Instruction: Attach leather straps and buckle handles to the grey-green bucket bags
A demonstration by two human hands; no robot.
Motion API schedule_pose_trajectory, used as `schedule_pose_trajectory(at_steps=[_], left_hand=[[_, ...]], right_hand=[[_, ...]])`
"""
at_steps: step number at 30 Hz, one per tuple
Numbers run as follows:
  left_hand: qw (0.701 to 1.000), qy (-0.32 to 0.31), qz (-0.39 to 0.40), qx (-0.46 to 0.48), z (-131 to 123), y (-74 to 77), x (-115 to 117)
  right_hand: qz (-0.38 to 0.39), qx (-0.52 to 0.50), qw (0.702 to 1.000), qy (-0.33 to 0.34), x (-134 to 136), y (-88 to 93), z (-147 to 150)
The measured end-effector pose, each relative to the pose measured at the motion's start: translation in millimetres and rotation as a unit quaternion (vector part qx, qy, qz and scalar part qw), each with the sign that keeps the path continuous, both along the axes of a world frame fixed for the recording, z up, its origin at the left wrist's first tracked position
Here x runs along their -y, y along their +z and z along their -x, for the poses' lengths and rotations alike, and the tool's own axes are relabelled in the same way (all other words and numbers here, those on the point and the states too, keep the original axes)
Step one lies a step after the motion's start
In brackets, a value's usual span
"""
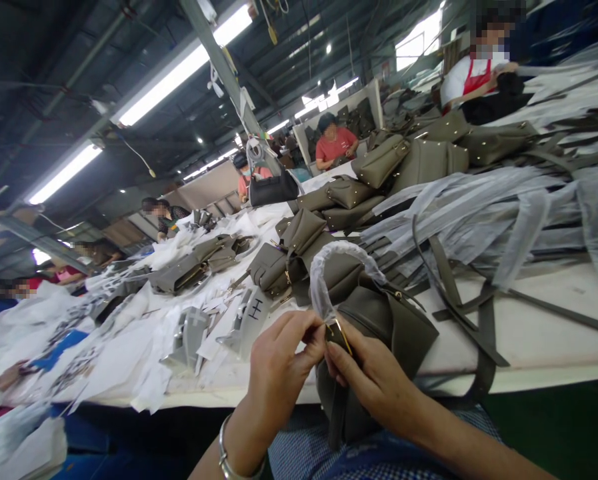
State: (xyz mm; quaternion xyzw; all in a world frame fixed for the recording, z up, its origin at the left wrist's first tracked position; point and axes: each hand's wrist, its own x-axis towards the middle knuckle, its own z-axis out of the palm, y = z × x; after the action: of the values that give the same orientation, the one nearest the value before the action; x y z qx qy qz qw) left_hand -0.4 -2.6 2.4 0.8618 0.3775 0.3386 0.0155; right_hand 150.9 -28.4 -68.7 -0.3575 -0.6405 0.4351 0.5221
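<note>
An olive-grey handbag [369,313] rests against my lap at the table edge, its curved handle [321,267] wrapped in clear plastic. Both my hands meet at the base of that handle, by a gold-coloured metal buckle [343,337]. My left hand [283,367] pinches with thumb and forefinger; whatever lies between the fingertips is too small to make out. My right hand [373,373] is closed around the strap end with the buckle, thumb on top. A dark strap [337,413] hangs down below the hands.
Olive-grey bags [399,160] are piled at the back of the white table [553,320]. Plastic-wrapped strips [479,200] and loose dark straps [483,333] lie to the right. Silver-grey blocks [189,337] and white paper sit left. Several people work beyond; a co-worker's hand [6,379] shows far left.
</note>
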Motion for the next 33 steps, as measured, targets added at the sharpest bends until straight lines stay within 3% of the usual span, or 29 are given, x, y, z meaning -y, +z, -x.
schedule_pose_trajectory(at_steps=[9, 15, 17, 19, 23, 33], left_hand=[[0.996, -0.079, -0.039, -0.034, 8, -9.9, -1], [0.997, -0.061, 0.012, -0.034, 11, -8.4, -1], [0.998, -0.056, 0.003, -0.025, 12, -8.9, -2], [0.998, -0.052, -0.01, -0.016, 13, -10.6, -1], [0.998, -0.052, -0.03, 0.004, 14, -16.0, 1], [0.994, -0.07, -0.066, 0.045, 14, -22.6, -11]], right_hand=[[0.012, -0.013, 1.0, -0.011, 0, 1.2, 0], [0.002, -0.059, 0.998, 0.016, -1, -4.7, -3], [-0.017, -0.087, 0.996, -0.01, 0, -8.3, -5], [-0.046, -0.092, 0.992, -0.079, -1, -10.5, -8], [-0.154, 0.009, 0.962, -0.227, -7, -5.9, -18], [-0.282, 0.15, 0.917, -0.239, -19, 18.1, -32]])
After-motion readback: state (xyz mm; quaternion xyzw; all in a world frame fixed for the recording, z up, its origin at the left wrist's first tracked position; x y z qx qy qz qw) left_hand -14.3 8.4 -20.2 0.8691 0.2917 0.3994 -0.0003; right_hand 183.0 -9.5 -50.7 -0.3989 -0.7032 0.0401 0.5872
